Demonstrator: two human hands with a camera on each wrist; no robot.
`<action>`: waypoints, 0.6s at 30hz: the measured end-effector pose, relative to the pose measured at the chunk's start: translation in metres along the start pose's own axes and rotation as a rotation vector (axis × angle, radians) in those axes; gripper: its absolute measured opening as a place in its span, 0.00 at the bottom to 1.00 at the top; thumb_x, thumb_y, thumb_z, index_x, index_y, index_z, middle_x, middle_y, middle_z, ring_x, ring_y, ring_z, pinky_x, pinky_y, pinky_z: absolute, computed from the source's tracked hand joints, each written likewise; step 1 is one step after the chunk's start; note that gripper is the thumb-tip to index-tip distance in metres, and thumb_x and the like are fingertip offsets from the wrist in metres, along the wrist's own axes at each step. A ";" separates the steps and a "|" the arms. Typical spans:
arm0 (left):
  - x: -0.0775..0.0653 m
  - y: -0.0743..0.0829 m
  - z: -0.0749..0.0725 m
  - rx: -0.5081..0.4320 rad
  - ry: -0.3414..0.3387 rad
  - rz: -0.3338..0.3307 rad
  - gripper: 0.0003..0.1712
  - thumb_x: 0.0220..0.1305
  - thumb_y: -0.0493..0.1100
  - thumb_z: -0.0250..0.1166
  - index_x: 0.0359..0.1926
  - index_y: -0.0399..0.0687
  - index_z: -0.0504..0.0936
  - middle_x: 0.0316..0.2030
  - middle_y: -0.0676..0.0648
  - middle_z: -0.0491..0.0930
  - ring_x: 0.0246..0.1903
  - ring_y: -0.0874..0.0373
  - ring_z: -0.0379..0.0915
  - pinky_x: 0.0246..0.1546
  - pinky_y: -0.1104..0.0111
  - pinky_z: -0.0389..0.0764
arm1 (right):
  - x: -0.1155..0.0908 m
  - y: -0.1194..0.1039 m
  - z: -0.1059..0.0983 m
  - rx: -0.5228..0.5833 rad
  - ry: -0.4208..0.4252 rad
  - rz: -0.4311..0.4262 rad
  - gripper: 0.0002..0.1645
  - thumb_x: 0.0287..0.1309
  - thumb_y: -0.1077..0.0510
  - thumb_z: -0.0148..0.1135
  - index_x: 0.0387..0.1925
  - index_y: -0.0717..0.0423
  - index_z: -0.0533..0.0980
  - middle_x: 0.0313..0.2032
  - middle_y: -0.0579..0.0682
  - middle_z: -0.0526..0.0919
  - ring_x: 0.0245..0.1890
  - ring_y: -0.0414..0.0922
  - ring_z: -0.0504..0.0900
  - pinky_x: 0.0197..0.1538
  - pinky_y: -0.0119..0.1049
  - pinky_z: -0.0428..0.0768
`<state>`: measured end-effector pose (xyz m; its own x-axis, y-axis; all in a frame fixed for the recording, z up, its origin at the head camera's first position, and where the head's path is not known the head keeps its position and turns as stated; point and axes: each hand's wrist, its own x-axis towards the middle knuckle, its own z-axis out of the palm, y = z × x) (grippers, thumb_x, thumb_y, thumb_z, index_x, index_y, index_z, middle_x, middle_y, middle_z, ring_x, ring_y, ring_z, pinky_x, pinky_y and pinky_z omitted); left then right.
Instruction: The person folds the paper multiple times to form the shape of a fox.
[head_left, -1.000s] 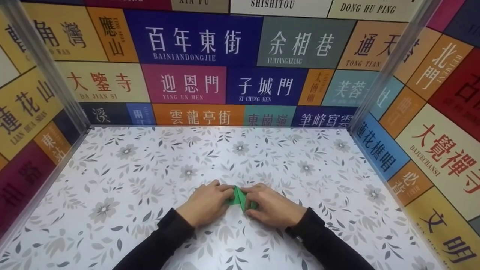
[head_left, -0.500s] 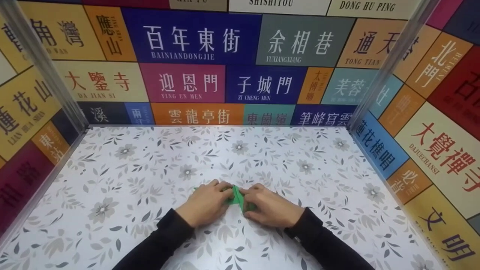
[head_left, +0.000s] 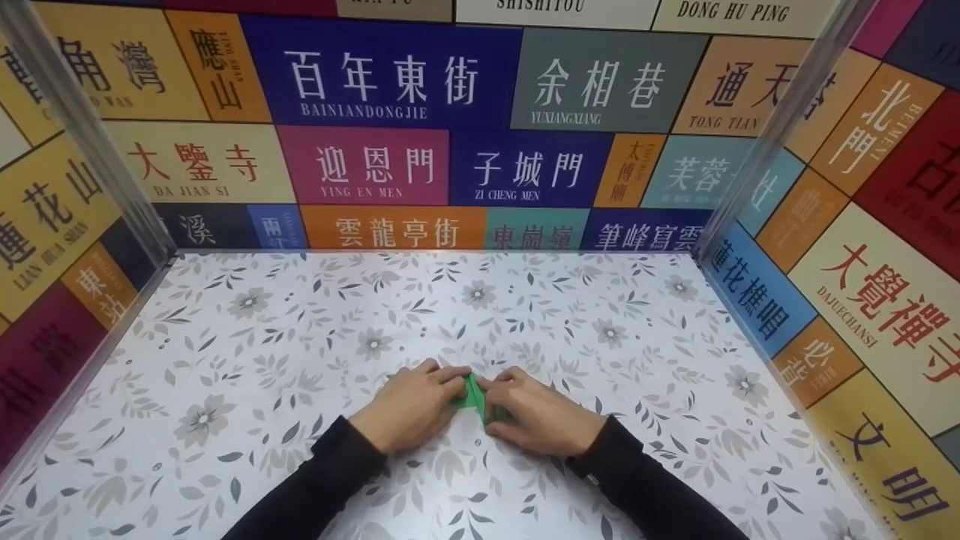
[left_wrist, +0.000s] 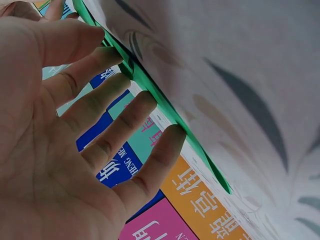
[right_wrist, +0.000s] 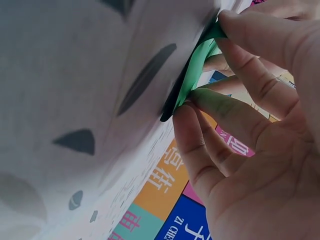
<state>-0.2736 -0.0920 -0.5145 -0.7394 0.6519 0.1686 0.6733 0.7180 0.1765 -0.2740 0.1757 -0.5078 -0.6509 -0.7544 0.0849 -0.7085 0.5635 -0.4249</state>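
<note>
A folded piece of green paper (head_left: pixel 472 394) lies on the table between the two hands, largely covered by them. My left hand (head_left: pixel 416 401) is on its left part. In the left wrist view the fairly straight fingers (left_wrist: pixel 167 145) press their tips along the flat green paper (left_wrist: pixel 200 149), the thumb close to the index finger. My right hand (head_left: pixel 544 412) is at the right part. The right wrist view has its thumb and index finger pinching a raised flap of the green paper (right_wrist: pixel 192 75), while other fingertips touch the lower end.
White tablecloth (head_left: pixel 300 337) with grey flowers and leaves covers the table. Walls of coloured panels with Chinese lettering (head_left: pixel 390 82) enclose the back and both sides, joined by clear corner strips (head_left: pixel 750 169).
The raised flap between the hands looks narrower, and a small green tip now shows behind the left hand. Both hands stay in nearly the same place.
</note>
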 end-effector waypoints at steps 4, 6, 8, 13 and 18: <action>-0.001 -0.001 0.000 0.025 0.014 0.015 0.10 0.82 0.42 0.69 0.58 0.50 0.92 0.75 0.45 0.88 0.60 0.42 0.87 0.54 0.47 0.95 | 0.001 -0.002 0.002 -0.017 0.012 -0.009 0.06 0.76 0.56 0.78 0.48 0.51 0.88 0.76 0.60 0.86 0.72 0.55 0.85 0.70 0.50 0.90; -0.002 -0.001 0.000 0.035 0.023 0.027 0.10 0.82 0.42 0.70 0.57 0.49 0.92 0.74 0.45 0.88 0.59 0.43 0.88 0.53 0.48 0.95 | 0.001 -0.004 0.003 -0.029 0.017 -0.008 0.16 0.79 0.55 0.76 0.61 0.56 0.87 0.69 0.59 0.90 0.71 0.54 0.85 0.69 0.49 0.91; -0.003 -0.002 0.000 0.042 0.036 0.041 0.10 0.81 0.40 0.69 0.57 0.48 0.91 0.73 0.45 0.89 0.57 0.43 0.88 0.51 0.49 0.95 | 0.000 -0.005 0.004 -0.043 0.015 -0.002 0.26 0.81 0.55 0.73 0.73 0.60 0.82 0.63 0.56 0.91 0.68 0.52 0.86 0.67 0.48 0.92; -0.004 -0.002 0.000 0.035 0.060 0.064 0.08 0.81 0.39 0.69 0.54 0.47 0.91 0.71 0.44 0.90 0.55 0.43 0.88 0.48 0.49 0.95 | 0.000 -0.007 0.005 -0.067 0.001 0.006 0.32 0.85 0.54 0.69 0.81 0.59 0.75 0.62 0.57 0.87 0.61 0.50 0.87 0.61 0.45 0.92; -0.002 -0.003 0.000 0.018 0.015 0.019 0.14 0.83 0.41 0.67 0.64 0.48 0.88 0.71 0.46 0.90 0.57 0.44 0.87 0.51 0.47 0.94 | 0.000 -0.007 0.006 -0.064 0.004 0.010 0.33 0.85 0.54 0.70 0.82 0.60 0.75 0.62 0.58 0.87 0.61 0.50 0.87 0.61 0.46 0.92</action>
<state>-0.2740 -0.0955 -0.5155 -0.7265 0.6616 0.1858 0.6865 0.7102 0.1557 -0.2670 0.1698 -0.5102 -0.6589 -0.7475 0.0849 -0.7181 0.5914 -0.3669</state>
